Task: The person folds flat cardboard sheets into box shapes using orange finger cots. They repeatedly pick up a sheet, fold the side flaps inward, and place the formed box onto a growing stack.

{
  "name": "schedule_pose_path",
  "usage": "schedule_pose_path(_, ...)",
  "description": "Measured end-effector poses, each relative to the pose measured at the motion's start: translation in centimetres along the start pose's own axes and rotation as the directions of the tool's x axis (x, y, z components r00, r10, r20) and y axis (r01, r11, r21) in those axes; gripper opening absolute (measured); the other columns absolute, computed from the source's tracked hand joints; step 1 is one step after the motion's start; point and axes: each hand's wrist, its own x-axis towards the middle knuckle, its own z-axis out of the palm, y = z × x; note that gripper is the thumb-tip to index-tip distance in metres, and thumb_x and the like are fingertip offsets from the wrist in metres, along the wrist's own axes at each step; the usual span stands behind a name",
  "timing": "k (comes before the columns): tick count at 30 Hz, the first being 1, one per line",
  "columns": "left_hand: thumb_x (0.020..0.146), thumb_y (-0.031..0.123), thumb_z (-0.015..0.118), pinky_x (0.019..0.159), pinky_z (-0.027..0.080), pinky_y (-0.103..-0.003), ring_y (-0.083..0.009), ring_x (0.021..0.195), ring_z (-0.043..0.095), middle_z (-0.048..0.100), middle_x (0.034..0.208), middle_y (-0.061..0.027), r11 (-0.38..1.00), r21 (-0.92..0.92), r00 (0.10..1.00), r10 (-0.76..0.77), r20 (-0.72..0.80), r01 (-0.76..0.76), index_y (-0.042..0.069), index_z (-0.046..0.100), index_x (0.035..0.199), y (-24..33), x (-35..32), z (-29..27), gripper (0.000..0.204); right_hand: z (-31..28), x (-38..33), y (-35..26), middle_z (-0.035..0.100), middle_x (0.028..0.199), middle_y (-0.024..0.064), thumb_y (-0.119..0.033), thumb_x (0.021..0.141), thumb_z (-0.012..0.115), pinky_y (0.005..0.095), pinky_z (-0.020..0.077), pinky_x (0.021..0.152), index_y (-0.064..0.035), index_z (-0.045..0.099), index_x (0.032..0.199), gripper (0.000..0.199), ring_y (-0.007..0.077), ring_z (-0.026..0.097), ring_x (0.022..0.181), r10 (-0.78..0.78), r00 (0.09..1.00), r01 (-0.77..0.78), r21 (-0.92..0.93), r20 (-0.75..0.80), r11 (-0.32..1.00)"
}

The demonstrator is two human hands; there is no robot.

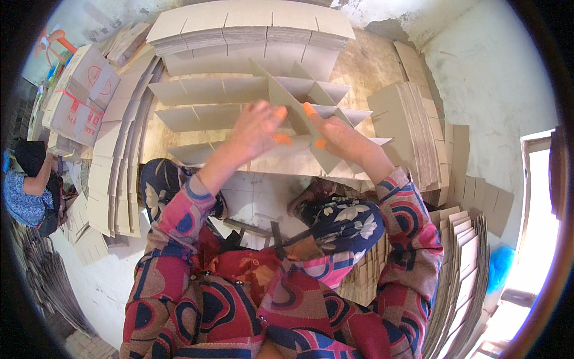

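Slotted cardboard strips stand on edge across the wooden table in front of me, several long ones running left to right. A crossing cardboard strip (286,99) slants through them, along with shorter cross strips to its right. My right hand (342,136), with orange covers on its fingertips, grips the slanting strip near its right side. Just left of that strip is my left hand (256,130), also wearing orange fingertip covers. Motion smears its fingers, and whether it touches the cardboard is unclear.
Stacked slotted strips (257,23) lie at the table's far side. More stacks stand right (409,134) and left (116,143). A taped carton (84,93) is at far left, near another person (30,185). Cardboard bundles (463,263) stand by my right elbow.
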Motion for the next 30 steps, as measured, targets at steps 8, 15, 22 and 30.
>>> schedule_pose_path(8,0.07,-0.001,0.059,0.07,0.045,-0.046,-0.036,0.077,0.059,0.061,0.074,-0.0168,0.978,-0.148,0.934,-0.085,0.348,0.144,0.004,0.064,0.078,0.6,-3.4,1.9,0.01,1.3,-0.6,-1.3,0.063,0.082,0.0259,-0.004,0.083,0.054,0.0471,0.049,0.07,0.0092,0.022,0.139,0.066,0.0421,0.063,0.081,0.132,0.991,-0.128,-0.103,0.031,0.986)
schedule_pose_path(15,0.071,0.016,0.072,0.069,0.046,-0.044,-0.0329,0.078,0.059,0.064,0.078,-0.0136,0.964,-0.22,0.964,-0.096,0.247,0.152,0.003,0.066,0.089,0.8,-3.1,-0.1,0.023,2.6,-3.6,-0.8,0.065,0.083,0.0198,-0.014,0.085,0.063,0.0436,0.051,0.062,-0.0067,0.045,0.134,0.052,0.0369,0.064,0.072,0.165,0.935,-0.203,-0.094,-0.315,0.975)
schedule_pose_path(22,0.068,0.028,0.077,0.076,0.045,-0.039,-0.0303,0.082,0.059,0.067,0.087,-0.0127,0.982,-0.131,0.982,-0.116,0.151,0.137,0.002,0.065,0.098,-0.2,-5.1,-5.2,0.042,2.6,-14.7,11.2,0.059,0.112,0.0139,-0.027,0.086,0.066,0.0436,0.051,0.074,-0.008,0.05,0.127,0.048,0.0307,0.057,0.104,0.511,0.452,-0.857,-0.197,-0.731,0.477)
schedule_pose_path(30,0.065,0.021,0.079,0.079,0.045,-0.039,-0.0293,0.083,0.06,0.068,0.093,-0.0133,0.989,-0.043,0.984,-0.132,0.12,0.138,0.0,0.066,0.099,-0.7,-6.6,-8.0,0.042,4.9,-20.3,16.8,0.06,0.108,0.0188,-0.029,0.079,0.072,0.0488,0.0489,0.078,-0.0043,0.051,0.117,0.05,0.0361,0.058,0.099,0.614,0.475,-0.87,-0.234,-0.631,0.433)
